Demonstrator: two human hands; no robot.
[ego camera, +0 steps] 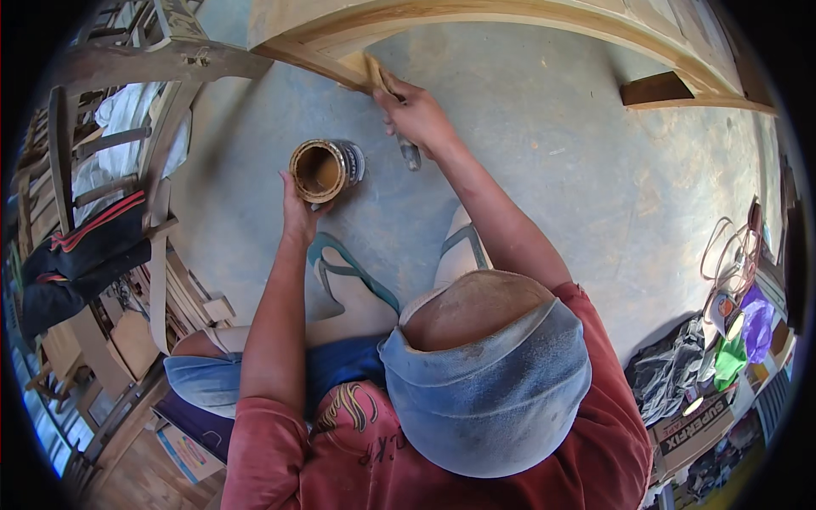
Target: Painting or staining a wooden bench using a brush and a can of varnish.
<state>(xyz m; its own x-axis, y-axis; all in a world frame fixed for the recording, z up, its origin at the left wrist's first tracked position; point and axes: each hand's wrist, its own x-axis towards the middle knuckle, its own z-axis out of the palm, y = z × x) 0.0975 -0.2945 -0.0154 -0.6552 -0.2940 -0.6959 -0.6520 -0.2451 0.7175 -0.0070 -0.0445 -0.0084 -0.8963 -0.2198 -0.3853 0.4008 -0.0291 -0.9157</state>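
Note:
My left hand (301, 207) grips an open can (352, 160) from its near side, its rim crusted with brown drips. Brown liquid (324, 171) shows inside it. In my right hand (414, 118) is a paintbrush, its worn handle (408, 153) sticking out below the palm. The bristles (375, 71) meet the end of a wooden leg (319, 64) on a pale wooden furniture piece (472, 14). A darker wet-looking tone covers part of the wood near the brush; my fingers hide some of the brush.
Grey concrete floor (523, 172) stretches around my sandalled feet (350, 287). A wooden chair frame (159, 121) with a dark cloth (89, 255) stands at left, near stacked wood pieces. Plastic bags (669, 357), a coiled cable (720, 255) and a cardboard box (695, 433) lie at right.

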